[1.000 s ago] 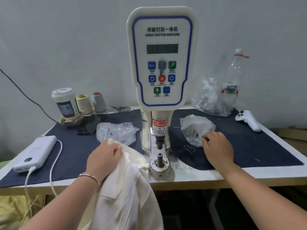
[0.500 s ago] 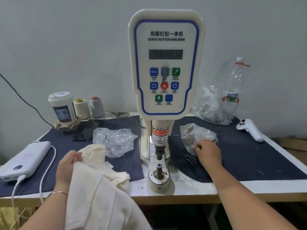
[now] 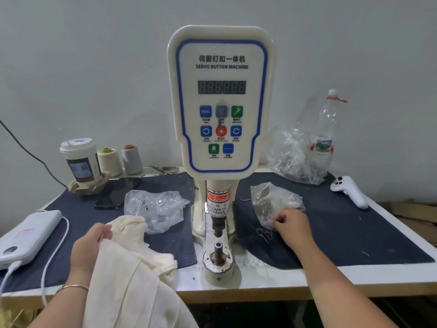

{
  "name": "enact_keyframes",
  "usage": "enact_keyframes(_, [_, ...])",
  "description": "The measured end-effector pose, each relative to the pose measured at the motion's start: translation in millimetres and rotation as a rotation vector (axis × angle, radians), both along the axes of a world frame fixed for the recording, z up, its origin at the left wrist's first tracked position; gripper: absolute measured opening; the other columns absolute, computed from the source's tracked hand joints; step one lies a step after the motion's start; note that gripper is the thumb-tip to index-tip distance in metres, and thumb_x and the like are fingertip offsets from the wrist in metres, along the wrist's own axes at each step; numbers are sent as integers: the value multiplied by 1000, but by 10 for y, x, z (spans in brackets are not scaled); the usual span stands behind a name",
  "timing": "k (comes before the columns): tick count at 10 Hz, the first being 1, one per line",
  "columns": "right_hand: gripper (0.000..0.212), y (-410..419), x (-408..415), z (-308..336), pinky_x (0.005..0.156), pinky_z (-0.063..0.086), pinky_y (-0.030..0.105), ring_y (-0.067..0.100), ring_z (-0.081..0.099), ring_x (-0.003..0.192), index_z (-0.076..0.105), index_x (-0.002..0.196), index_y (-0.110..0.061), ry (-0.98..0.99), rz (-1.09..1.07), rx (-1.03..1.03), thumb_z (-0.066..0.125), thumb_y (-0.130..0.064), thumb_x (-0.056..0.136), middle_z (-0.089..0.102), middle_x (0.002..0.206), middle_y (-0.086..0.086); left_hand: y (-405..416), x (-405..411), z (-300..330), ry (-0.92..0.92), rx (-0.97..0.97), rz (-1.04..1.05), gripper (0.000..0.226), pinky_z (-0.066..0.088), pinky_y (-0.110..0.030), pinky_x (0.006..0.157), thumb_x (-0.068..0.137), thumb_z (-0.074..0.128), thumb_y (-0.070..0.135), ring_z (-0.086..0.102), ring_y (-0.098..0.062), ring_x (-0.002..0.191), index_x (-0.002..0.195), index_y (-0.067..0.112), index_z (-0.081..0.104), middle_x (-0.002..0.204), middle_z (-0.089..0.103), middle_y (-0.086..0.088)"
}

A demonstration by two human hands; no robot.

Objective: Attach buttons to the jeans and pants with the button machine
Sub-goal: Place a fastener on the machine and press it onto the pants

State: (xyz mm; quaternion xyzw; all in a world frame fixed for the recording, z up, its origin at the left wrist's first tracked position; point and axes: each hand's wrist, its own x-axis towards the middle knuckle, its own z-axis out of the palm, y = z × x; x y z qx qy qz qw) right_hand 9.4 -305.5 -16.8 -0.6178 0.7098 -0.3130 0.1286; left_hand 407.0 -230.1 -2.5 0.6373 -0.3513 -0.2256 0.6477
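1. 1 button machine (image 3: 221,110) stands at the middle of the table (image 3: 272,280); its panel reads "SERVO BUTTON MACHINE" over a dark 6-digit display, with 8 buttons below, 1 of them marked "MENU".
2. A red and white label on the machine's column reads "WARNING" and, partly, "CARE OF", "FINGER".
3. 1 pair of cream pants (image 3: 132,275) lies at 7 o'clock from the machine's base, draped over the table's front edge and hanging below it.
4. The left hand (image 3: 91,247) grips the pants at their upper fold, fingers curled into the cloth; a thin bracelet (image 3: 73,287) circles that wrist.
5. The right hand (image 3: 292,229) sits at 4 o'clock from the column, fingers curled together and pinching the near edge of 1 small clear bag (image 3: 272,201).
6. I count 3 clear bags: that one, 1 (image 3: 158,209) at 9 o'clock from the column, and 1 larger bag (image 3: 295,159) at 2 o'clock beside 1 plastic bottle (image 3: 327,129).
7. 2 thread cones (image 3: 110,160) stand at 10 o'clock beside 1 lidded paper cup (image 3: 80,159); its label is too blurred to read.
8. 1 white power bank (image 3: 26,235) with a cable lies at 8 o'clock, and 1 white controller (image 3: 350,191) at 3 o'clock.
9. A printed ruler on the table's front edge shows 14, 18 and 19.
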Motion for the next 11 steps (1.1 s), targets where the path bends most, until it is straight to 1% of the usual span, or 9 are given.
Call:
enact_keyframes(1, [33,4,19,-2,49,30,24,12,50,60,54,56,-22,23,-15,23,73,-21,82,53,59,-10,-106,80,-129,-4,32,-26,9,31,0,46,99,48,1,42,-25,92,94,1,55,99,51,-16])
enact_keyframes(3, [19,45,40,22,58,35,23,13,55,68,69,64,-22,38,-12,8,73,-19,82,70,78,-4,-127,111,-206,-69,158,-32,14,34,-8,54,98,47,2,40,-19,73,94,4,60,92,54,-13])
enact_keyframes(4, [20,56,55,26,55,35,23,17,57,69,69,63,-18,59,-23,-4,69,-15,83,70,77,-2,-129,96,-157,34,200,-34,20,35,-29,70,94,51,11,40,-16,67,78,9,61,79,51,-6])
enact_keyframes(5, [14,73,75,37,60,41,28,23,61,74,72,69,-11,97,-56,-28,66,-12,82,71,80,5,-143,120,-167,81,203,-45,23,34,-32,69,91,53,15,42,-19,69,70,17,62,79,53,-3])
enact_keyframes(6, [15,74,77,39,61,40,27,25,64,78,72,71,-7,96,-46,-49,67,-13,84,71,81,9,-121,118,-147,120,222,-49,22,33,-36,74,89,55,18,42,-19,69,70,19,64,78,53,-3])
enact_keyframes(8, [21,29,97,15,73,44,28,26,63,92,73,89,-1,237,-25,-34,57,-15,93,67,103,12,-106,130,-147,140,230,-29,26,30,-30,62,85,59,20,37,-19,63,59,16,57,70,49,-6])
enact_keyframes(9, [24,30,123,24,82,47,29,24,62,100,71,103,-5,316,-35,-23,51,-15,96,64,112,10,-102,137,-149,185,238,-35,26,29,-32,62,74,61,28,36,-21,63,63,7,50,69,45,-7])
enact_keyframes(10, [25,35,131,34,81,48,29,23,62,101,69,107,-6,359,-45,-17,48,-15,98,64,113,10,-87,114,-129,175,244,-21,18,31,-33,65,74,60,29,38,-21,65,62,18,63,69,48,-4])
enact_keyframes(11, [26,37,135,24,74,48,29,24,63,99,67,109,-8,403,-63,-7,46,-18,99,63,112,8,-41,46,-65,172,247,-30,20,32,-36,67,79,59,27,38,-21,64,61,21,61,70,48,-3])
